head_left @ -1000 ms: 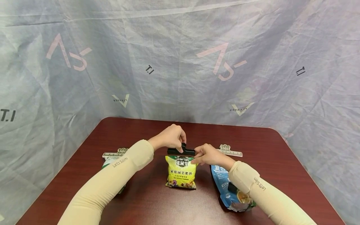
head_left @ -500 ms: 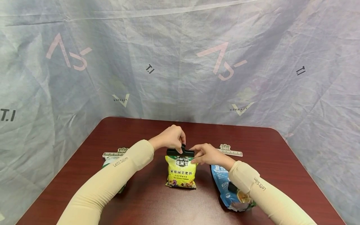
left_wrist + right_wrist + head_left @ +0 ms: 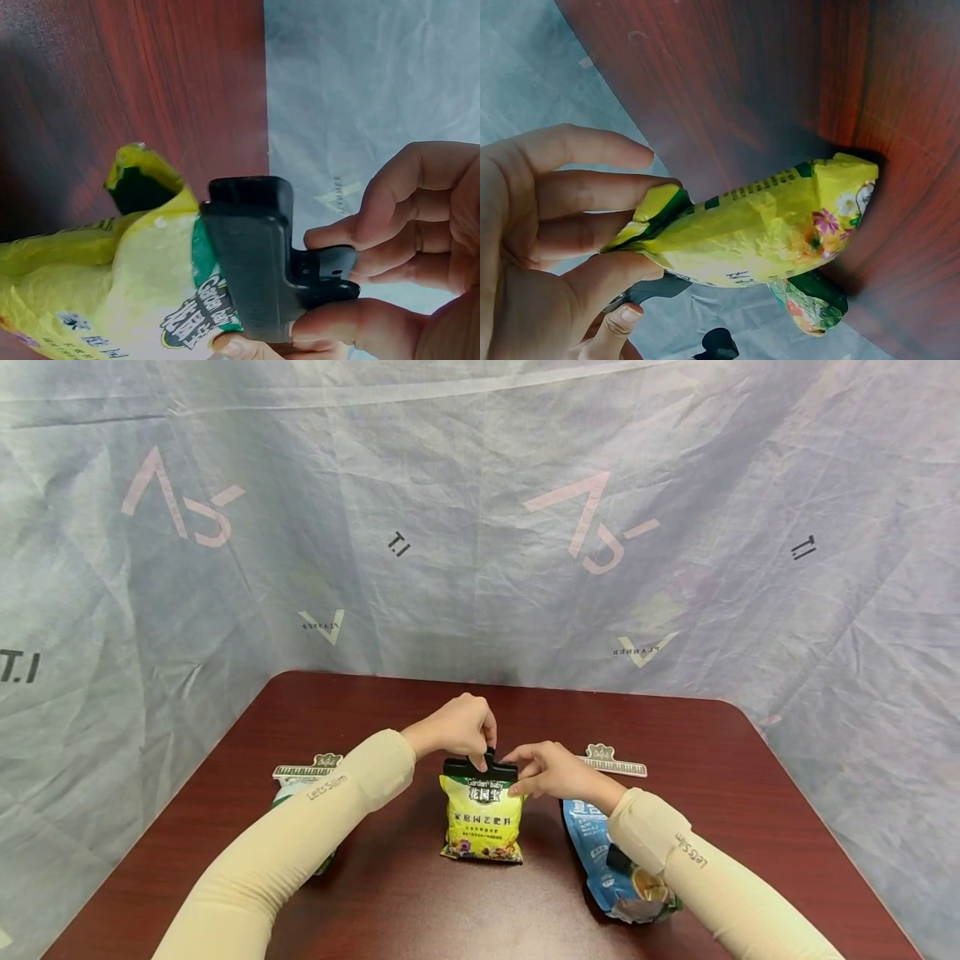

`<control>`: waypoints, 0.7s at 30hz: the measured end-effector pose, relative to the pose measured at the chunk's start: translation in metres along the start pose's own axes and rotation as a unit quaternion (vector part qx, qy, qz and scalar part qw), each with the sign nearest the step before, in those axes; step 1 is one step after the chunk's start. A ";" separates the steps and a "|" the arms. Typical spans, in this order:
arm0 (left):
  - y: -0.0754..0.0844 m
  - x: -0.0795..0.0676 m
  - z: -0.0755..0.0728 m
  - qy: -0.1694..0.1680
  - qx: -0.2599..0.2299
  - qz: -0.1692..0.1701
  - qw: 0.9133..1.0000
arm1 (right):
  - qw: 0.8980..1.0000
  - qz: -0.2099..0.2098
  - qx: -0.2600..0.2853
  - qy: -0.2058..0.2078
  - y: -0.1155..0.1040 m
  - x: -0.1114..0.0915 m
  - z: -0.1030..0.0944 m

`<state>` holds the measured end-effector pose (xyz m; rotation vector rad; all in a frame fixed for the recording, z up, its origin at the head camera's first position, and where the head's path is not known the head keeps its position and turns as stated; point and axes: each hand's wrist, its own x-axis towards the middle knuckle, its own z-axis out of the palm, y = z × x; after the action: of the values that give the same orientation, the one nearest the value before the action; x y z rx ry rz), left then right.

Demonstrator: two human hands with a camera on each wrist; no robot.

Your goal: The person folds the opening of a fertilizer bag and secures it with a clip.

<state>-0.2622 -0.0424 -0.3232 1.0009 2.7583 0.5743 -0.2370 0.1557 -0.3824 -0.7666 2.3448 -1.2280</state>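
Note:
A yellow and green bag of garden fertilizer (image 3: 483,828) stands upright on the table. My left hand (image 3: 467,727) pinches the handles of a wide black bag clip (image 3: 247,262) between thumb and fingers. The clip's long bar lies across the bag's top edge, over its green band. Beside it, my right hand (image 3: 557,772) pinches the bag's upper right corner, as the right wrist view shows, with the folded edge of the yellow bag (image 3: 757,232) between thumb and fingers. The left wrist view shows the side of the bag's top sticking out past the clip.
A blue bag (image 3: 600,852) lies at the right, partly under the right sleeve, near a white piano-key clip (image 3: 622,768). Another such clip (image 3: 300,772) sits on a green and white bag (image 3: 287,790), mostly hidden by the left sleeve. Grey cloth (image 3: 480,527) hangs behind the table.
The black clip has moved slightly down and left onto the bag's top with my left hand. My right fingertips have shifted a little left; the bag has barely moved.

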 end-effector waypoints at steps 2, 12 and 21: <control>-0.001 0.001 0.000 -0.005 -0.002 -0.001 1.000 | 1.000 -0.002 0.002 -0.001 0.000 0.000 -0.001; -0.008 0.004 0.001 -0.031 -0.038 -0.012 0.999 | 1.000 0.002 0.008 -0.003 -0.003 -0.001 0.000; -0.010 0.005 -0.001 -0.051 -0.066 -0.032 0.996 | 1.000 -0.003 0.003 -0.002 -0.005 -0.002 0.002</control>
<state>-0.2721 -0.0466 -0.3265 0.8836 2.6145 0.6668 -0.2329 0.1530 -0.3788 -0.7732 2.3357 -1.2353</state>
